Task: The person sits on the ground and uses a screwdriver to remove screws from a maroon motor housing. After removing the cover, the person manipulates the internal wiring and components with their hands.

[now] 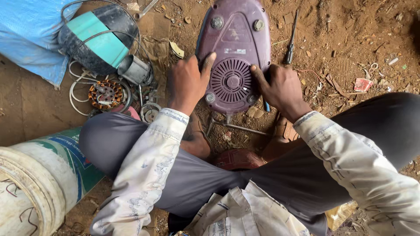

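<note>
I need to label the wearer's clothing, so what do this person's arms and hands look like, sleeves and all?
Both arms wear long, loose, off-white shirt sleeves, grimy and marked with faded blue-grey smudges, each ending in a buttoned cuff at the wrist. The left hand and right hand are bare: no gloves, and no rings or watch that I can see.

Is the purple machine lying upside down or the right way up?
Upside down: the purple machine shows its round vent, feet and screws, with both hands pressing on it.

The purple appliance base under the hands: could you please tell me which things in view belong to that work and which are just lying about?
In hand:
purple appliance base
left hand
right hand, gripping a blue-handled tool

Lying about:
screwdriver
copper-wound stator
black and teal housing
white bucket
</note>
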